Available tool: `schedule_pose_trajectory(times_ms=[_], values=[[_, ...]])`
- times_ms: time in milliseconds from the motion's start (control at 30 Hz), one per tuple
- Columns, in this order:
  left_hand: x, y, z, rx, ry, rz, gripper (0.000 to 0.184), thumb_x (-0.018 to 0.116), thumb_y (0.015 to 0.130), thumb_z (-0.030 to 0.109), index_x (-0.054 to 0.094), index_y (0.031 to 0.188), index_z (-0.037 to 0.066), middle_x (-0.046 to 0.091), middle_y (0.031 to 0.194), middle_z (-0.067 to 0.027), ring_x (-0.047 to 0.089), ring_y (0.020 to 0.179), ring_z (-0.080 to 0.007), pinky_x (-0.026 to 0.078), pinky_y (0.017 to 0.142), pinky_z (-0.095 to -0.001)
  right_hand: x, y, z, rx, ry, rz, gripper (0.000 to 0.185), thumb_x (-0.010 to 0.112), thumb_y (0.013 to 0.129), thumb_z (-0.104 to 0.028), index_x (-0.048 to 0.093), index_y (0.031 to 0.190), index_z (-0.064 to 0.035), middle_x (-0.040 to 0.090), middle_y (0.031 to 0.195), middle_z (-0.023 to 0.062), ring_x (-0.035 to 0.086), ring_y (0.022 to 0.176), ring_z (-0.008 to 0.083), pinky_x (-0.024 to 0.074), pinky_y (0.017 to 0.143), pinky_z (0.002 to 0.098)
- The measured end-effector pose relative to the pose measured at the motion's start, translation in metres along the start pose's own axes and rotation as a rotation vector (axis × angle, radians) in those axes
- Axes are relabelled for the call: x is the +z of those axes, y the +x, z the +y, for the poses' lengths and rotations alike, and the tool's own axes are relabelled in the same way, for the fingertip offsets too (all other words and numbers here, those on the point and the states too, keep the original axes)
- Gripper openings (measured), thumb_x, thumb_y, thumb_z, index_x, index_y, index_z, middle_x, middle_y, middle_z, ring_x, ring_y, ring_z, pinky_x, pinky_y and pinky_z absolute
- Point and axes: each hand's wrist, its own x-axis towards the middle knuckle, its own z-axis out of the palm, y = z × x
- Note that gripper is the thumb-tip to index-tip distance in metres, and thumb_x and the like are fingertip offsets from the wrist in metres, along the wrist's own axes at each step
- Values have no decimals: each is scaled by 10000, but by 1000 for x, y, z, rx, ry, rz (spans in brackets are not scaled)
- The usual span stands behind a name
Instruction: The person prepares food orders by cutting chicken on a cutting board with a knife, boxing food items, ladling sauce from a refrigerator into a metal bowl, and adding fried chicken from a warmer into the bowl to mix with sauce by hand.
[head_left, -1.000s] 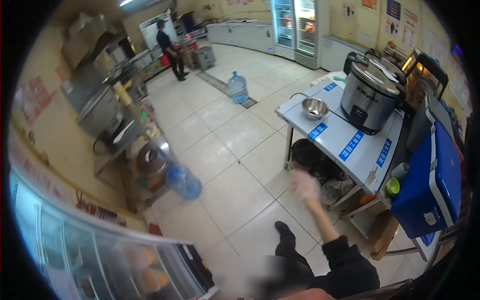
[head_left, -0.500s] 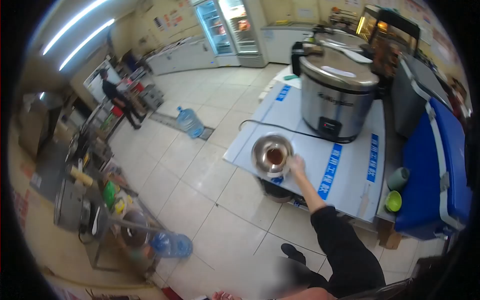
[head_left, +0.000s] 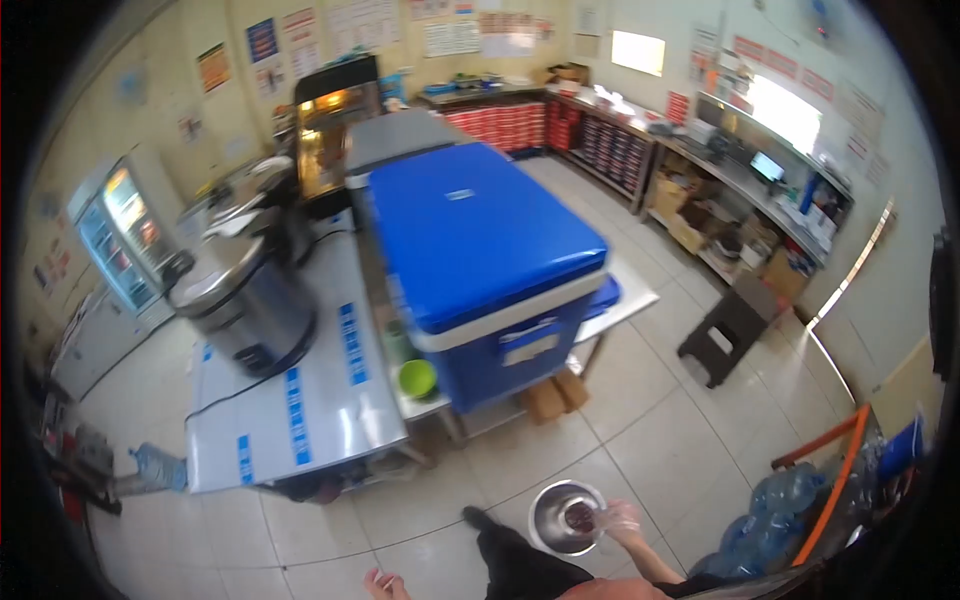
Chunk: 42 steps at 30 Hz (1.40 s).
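My right hand (head_left: 620, 520), in a clear glove, grips the rim of a round steel bowl (head_left: 548, 518) near the bottom of the view. Something dark reddish lies in the bowl (head_left: 580, 517). Low and left of the bowl, my left hand (head_left: 384, 583) shows at the frame's bottom edge, holding nothing, with its fingers apart. To the upper left, a large steel cooker (head_left: 250, 310) stands on the steel table (head_left: 340, 410), its cord trailing over the top. A green bowl (head_left: 417, 378) is beside a big blue cooler (head_left: 480, 230).
A dark stool (head_left: 733, 325) stands on the tiled floor at right. Large water bottles (head_left: 765, 530) lie by an orange frame (head_left: 835, 480) at lower right. Shelved counters (head_left: 740, 190) line the far right wall. A glass-door fridge (head_left: 125, 235) is at far left.
My right hand has taken hold of the steel bowl and carried it off the table, over the floor. The view has swung right, and my left hand shows more fully.
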Motion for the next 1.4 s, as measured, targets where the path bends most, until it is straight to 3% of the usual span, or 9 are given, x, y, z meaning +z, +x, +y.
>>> schedule_pose_trajectory(times_ms=[233,333,400,467,633,900,967,1233,1400], values=[[267,42,29,137,386,-679,495,648,770,229,435,1183,60,562,1004,-155,589,806,-212,482,687,-323,-155,52,200,65,18,895,205,621,563,-209,546,673,-54,540,678,107,517,637,273,452,653,346],[392,36,50,195,525,-723,514,643,772,274,435,1178,36,567,1007,-181,597,847,-220,484,727,-322,-218,125,291,15,-394,718,204,618,581,-190,562,704,-37,559,698,109,526,641,294,454,629,356],[482,33,61,180,581,-834,519,628,784,300,431,1183,33,570,1006,-183,590,888,-231,475,760,-328,-266,168,312,526,-84,323,221,628,584,-179,579,734,-24,606,770,114,564,659,286,465,621,367],[577,12,99,477,547,-986,524,604,805,317,413,1212,50,534,1075,-191,567,944,-238,452,814,-332,-281,227,365,452,179,483,251,646,576,-180,576,749,-12,616,788,119,576,661,261,470,615,356],[724,4,222,343,357,-1418,509,548,861,307,357,1284,99,466,1182,-158,508,1072,-242,403,904,-348,-398,332,285,326,597,517,374,711,575,-227,572,813,25,586,692,97,539,628,179,454,584,312],[917,163,321,114,231,-1122,456,560,854,235,401,1254,86,524,1116,-146,543,998,-186,435,848,-319,-502,604,271,262,437,297,367,700,638,-282,596,883,-30,611,810,116,587,745,241,468,653,384],[973,211,347,559,234,-932,476,554,850,235,379,1262,71,492,1170,-138,514,1055,-221,422,879,-351,-541,661,267,216,356,351,366,699,639,-293,599,869,-27,611,807,121,586,751,251,466,663,390],[1072,334,534,787,290,-629,457,547,844,196,392,1240,26,474,1193,-156,492,1093,-262,400,912,-368,-635,928,165,75,68,399,373,698,642,-334,610,815,-16,615,794,142,583,778,294,457,702,416],[1113,456,541,443,170,-480,502,576,823,249,378,1251,76,493,1123,-177,501,1047,-264,417,861,-364,-646,1128,50,-214,-87,322,386,697,644,-360,616,781,-9,617,787,155,581,795,320,451,727,432]])
